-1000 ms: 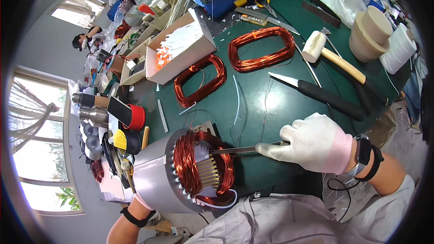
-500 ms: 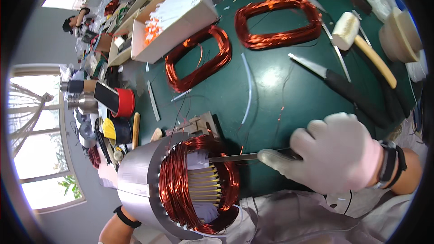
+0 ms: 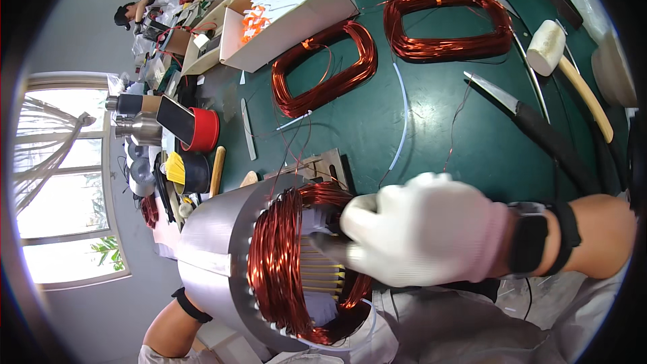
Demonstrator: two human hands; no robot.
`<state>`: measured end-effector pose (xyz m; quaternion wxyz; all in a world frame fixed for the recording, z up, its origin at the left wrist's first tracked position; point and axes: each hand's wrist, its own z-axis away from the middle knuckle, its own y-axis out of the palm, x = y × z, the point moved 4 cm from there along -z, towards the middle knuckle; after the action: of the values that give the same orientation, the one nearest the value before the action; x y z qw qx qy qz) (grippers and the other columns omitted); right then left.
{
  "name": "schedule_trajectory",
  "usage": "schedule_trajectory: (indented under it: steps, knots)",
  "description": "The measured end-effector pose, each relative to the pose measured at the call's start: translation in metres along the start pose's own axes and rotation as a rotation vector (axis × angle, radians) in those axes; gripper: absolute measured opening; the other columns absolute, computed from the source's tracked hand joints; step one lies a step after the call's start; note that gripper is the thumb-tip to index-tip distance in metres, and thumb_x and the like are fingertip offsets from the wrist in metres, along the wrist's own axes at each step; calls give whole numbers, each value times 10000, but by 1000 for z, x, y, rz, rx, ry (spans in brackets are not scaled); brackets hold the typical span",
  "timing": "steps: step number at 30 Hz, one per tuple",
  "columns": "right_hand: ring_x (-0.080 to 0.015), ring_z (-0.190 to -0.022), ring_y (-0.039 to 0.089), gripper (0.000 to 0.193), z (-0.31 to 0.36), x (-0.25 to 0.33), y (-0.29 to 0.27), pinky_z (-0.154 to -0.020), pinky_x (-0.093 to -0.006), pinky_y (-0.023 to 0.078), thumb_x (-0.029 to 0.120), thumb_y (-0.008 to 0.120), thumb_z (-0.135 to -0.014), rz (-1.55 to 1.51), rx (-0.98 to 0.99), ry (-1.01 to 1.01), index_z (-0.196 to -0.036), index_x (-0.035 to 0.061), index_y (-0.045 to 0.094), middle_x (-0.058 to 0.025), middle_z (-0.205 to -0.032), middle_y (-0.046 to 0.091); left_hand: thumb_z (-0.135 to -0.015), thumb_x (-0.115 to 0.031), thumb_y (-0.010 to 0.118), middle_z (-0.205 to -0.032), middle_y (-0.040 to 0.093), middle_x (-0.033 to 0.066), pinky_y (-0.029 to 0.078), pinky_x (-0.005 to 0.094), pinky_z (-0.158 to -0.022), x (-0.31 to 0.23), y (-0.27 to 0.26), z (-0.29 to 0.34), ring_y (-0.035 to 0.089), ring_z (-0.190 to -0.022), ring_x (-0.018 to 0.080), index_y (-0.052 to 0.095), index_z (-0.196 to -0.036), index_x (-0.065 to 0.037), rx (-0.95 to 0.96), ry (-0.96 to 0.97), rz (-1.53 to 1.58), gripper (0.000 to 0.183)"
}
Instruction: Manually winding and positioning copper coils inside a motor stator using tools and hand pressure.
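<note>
A motor stator (image 3: 209, 243) with a grey metal shell lies on its side at the lower left, its bore turned toward the right. Thick copper windings (image 3: 275, 266) bulge from its end, and yellow-edged slot liners (image 3: 322, 275) line the inside. My right hand (image 3: 421, 232), in a white glove and slightly blurred, is at the bore opening with fingers curled. The thin flat metal tool it held half a second ago is now hidden by the hand and windings. My left forearm (image 3: 176, 327) reaches behind the stator, which hides the left hand and its fingers.
Two copper coils (image 3: 448, 47) (image 3: 290, 98) lie on the green table (image 3: 357, 141). Nearby are a box (image 3: 290, 34) of white strips, a white-headed mallet (image 3: 547, 47), black-handled shears (image 3: 505, 101), a blue-white tube (image 3: 404, 114) and a red tin (image 3: 204, 128). Another person (image 3: 131, 15) works far left.
My right hand has moved left to the stator bore, and the metal tool has gone out of sight. The whole view has shifted, with the table things now farther right and up.
</note>
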<state>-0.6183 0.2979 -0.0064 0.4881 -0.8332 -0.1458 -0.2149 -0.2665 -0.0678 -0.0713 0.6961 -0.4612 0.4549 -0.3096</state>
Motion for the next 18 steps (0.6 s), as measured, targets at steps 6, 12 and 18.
schedule_trajectory:
  steps: [6, 12, 18]
  knots:
    - [-304, -599, 702, 271, -10, 5, 1, -554, -471, 571, 299, 662, -937, -39, 135, 58, -816, 57, 651, -80, -742, 625, -916, -85, 695, -1079, 752, 134, 588, 376, -827, -16, 0, -11, 742, -976, 295, 662, -1237, -3, -71, 89, -49, 333]
    - [-360, -800, 744, 179, -12, 14, 7, -704, -471, 598, 137, 665, -865, 103, 349, -84, -942, -20, 702, -191, -895, 677, -909, -85, 699, -1056, 757, 139, 588, 376, -812, -47, -11, -29, 748, -956, 301, 671, -1221, -2, -181, 223, -108, 324]
    - [-244, -735, 726, 307, 61, 15, -51, -552, -397, 571, 185, 639, -927, 278, 249, -3, -1225, 149, 704, -56, -887, 621, -901, -85, 702, -1034, 763, 144, 589, 377, -797, -52, 10, -35, 753, -936, 306, 681, -1205, -1, -290, 267, -114, 316]
